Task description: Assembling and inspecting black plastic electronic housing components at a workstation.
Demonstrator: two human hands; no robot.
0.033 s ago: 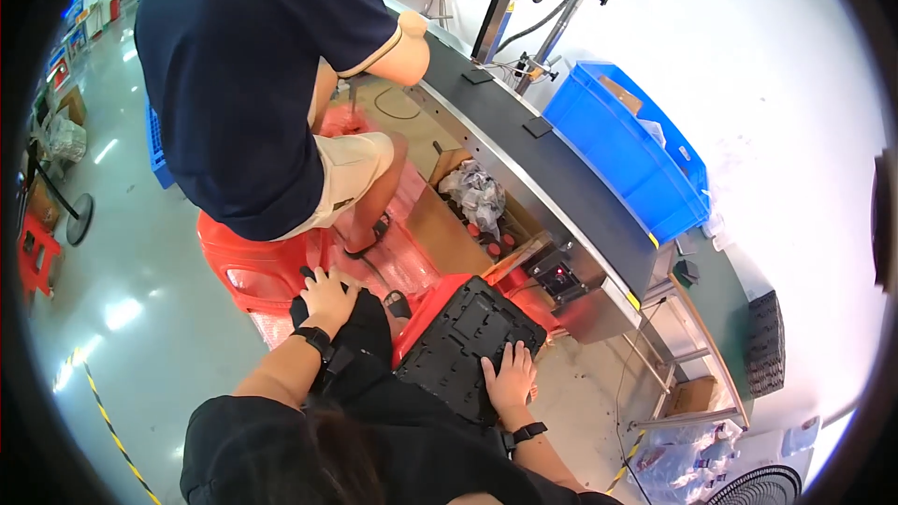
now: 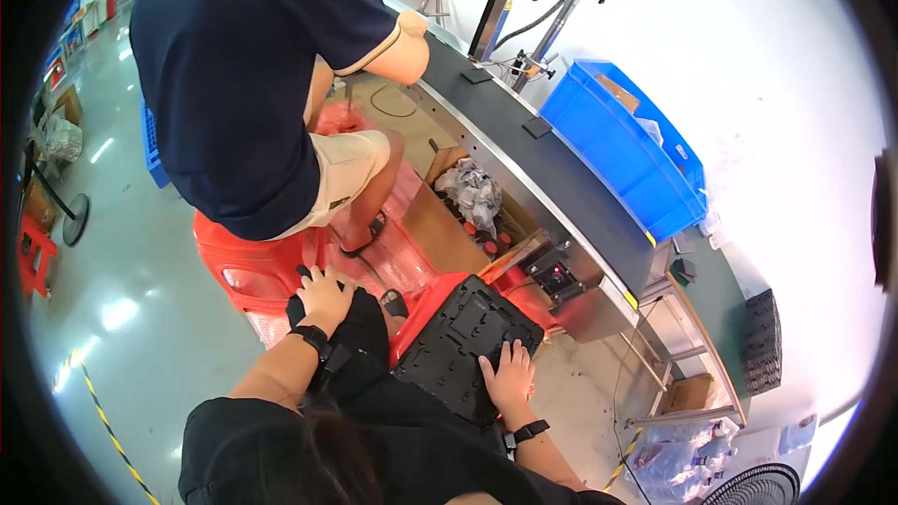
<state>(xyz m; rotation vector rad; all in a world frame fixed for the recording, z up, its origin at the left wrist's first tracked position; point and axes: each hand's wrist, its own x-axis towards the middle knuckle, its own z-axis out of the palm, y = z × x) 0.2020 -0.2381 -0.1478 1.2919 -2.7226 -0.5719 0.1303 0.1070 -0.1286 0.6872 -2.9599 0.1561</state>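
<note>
We are pressing our right hand point(image 2: 510, 376) flat, fingers spread, on the black moulded tray point(image 2: 463, 344) lying over the red crate point(image 2: 440, 304) while our left hand point(image 2: 325, 296) is resting open on our knee, so steadying the tray evenly matters.

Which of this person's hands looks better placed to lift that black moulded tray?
Probably the right hand: it already lies flat on the near edge of the black moulded plastic tray. The left hand rests on the dark-clothed knee, clear of the tray, beside the red plastic stool.
</note>
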